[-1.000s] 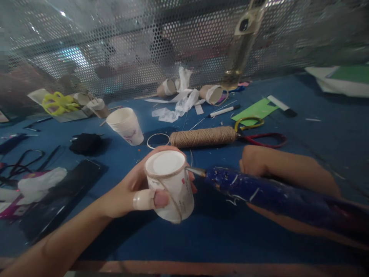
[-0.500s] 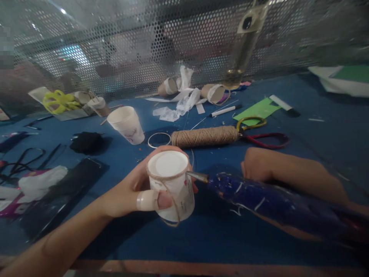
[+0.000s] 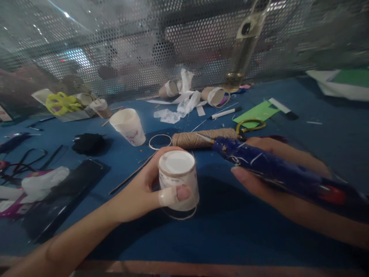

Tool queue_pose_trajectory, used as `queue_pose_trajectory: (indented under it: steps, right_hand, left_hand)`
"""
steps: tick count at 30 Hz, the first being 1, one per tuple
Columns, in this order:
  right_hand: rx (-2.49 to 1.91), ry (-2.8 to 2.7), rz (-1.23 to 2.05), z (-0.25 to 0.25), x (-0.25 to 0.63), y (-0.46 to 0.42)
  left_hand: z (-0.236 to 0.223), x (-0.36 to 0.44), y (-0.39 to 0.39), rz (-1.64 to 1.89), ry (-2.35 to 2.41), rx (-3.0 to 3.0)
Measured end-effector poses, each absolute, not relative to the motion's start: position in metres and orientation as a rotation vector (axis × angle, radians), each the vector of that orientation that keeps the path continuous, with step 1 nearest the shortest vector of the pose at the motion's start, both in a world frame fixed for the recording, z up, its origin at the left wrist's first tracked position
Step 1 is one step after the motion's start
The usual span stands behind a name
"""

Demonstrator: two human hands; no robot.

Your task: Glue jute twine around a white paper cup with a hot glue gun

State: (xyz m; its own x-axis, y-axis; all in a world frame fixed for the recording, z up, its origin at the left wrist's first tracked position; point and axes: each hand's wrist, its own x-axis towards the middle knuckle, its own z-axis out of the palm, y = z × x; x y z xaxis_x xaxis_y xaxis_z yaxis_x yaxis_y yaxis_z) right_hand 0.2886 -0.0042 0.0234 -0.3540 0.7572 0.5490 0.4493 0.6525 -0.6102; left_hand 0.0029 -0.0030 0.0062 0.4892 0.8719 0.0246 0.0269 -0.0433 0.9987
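Note:
My left hand (image 3: 150,188) is wrapped round an upside-down white paper cup (image 3: 180,192), its thumb with a bandage across the front. Brown twine (image 3: 176,175) circles the cup near its upturned base, and a loose loop hangs by the lower rim. My right hand (image 3: 253,181) grips a dark blue glue gun (image 3: 268,161). Its metal nozzle points left, apart from the cup, in front of a roll of twine (image 3: 190,139). Scissors with a yellow handle (image 3: 250,125) lie behind the glue gun.
A stack of paper cups (image 3: 129,127) stands back left, near a black bundle (image 3: 88,143). Behind are white ribbon (image 3: 181,105), a marker (image 3: 225,113) and green paper (image 3: 258,114). A perforated metal panel (image 3: 138,50) closes off the back of the blue table.
The glue gun's nozzle has left the cup's side, moving up and right. My left hand has shifted the cup slightly right and turned it. More of my right hand's grip shows.

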Motion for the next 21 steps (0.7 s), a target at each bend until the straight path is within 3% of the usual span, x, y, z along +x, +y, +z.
queue_pose_trajectory:
  steps: [17,21]
  right_hand:
    - [-0.74,-1.959,0.879,0.018,0.27,-0.022]
    - [-0.77,-1.884,1.148,0.02,0.271,-0.019]
  left_hand:
    - [0.014,0.023,-0.009,0.912,0.873,1.454]
    - [0.014,0.024,-0.008,0.94,0.893,1.459]
